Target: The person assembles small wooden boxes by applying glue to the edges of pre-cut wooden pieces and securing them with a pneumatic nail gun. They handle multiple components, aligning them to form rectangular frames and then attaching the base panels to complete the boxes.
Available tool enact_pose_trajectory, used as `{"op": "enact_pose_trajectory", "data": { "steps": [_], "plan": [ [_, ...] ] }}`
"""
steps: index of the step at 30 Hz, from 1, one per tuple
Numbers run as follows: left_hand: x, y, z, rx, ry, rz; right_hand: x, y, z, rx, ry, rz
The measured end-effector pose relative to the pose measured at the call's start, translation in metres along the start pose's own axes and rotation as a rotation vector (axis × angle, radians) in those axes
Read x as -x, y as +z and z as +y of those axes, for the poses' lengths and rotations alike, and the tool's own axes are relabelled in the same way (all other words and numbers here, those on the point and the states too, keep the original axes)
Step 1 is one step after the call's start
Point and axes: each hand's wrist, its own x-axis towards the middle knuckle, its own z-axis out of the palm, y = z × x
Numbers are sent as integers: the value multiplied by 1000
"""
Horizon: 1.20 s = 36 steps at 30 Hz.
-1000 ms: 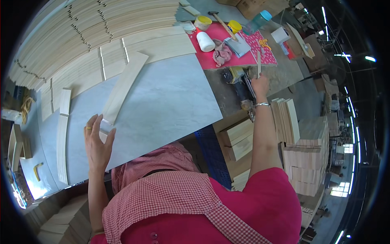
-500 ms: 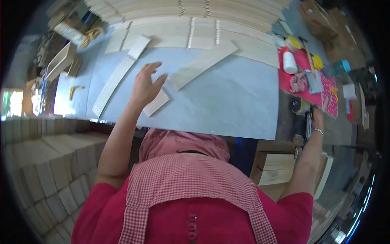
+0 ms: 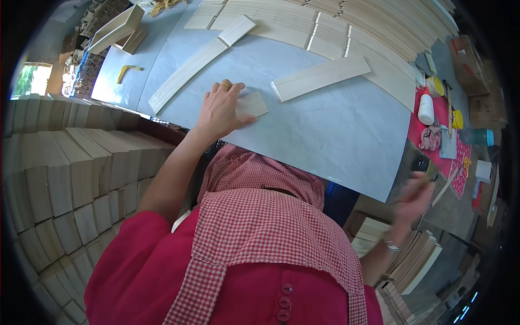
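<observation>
My left hand (image 3: 221, 111) is low over the grey-blue tabletop, thumb and fingers apart on either side of a short pale wooden piece (image 3: 254, 104). The piece lies flat, partly hidden by the hand; whether the fingertips press on it does not show. Left of that hand lies a long narrow wooden strip (image 3: 187, 73) with a shorter section at its far end. To its right, a wider wooden board (image 3: 322, 78) lies at a slant. Beyond the table's right edge, my right hand (image 3: 414, 197) is smeared by motion, its fingers and anything in them unclear.
Stacked thin boards (image 3: 390, 27) fill the table's far side. On a red cloth at the right are a white bottle (image 3: 426, 109), a hammer (image 3: 448, 103) and a pink rag (image 3: 431, 138). Wooden blocks (image 3: 65, 173) are piled at lower left; a wooden box (image 3: 116, 30) stands far left.
My left hand has come down around the short wooden piece. My right hand has drawn back toward my body from a dark tool beside the red cloth. The whole view has turned.
</observation>
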Motion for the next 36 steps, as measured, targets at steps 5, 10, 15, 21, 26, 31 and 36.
{"op": "enact_pose_trajectory", "data": {
  "steps": [5,10,15,21,26,31,36],
  "plan": [
    [-14,-11,11,-2,-49,-157,92,161,125,282,246,-249],
    [-5,-15,3,451,-49,-246,94,179,110,547,297,-608],
    [13,-8,3,1148,-58,-436,70,211,68,1012,8,-621],
    [20,-19,14,1204,-76,-355,49,249,56,1202,-359,-534],
    [21,-19,16,1117,-23,-295,42,264,55,1284,-442,-534],
    [21,-24,19,1028,-32,-309,41,263,55,1296,-426,-539],
    [19,-25,19,976,-52,-363,39,263,56,1334,-441,-560]
  ]
}}
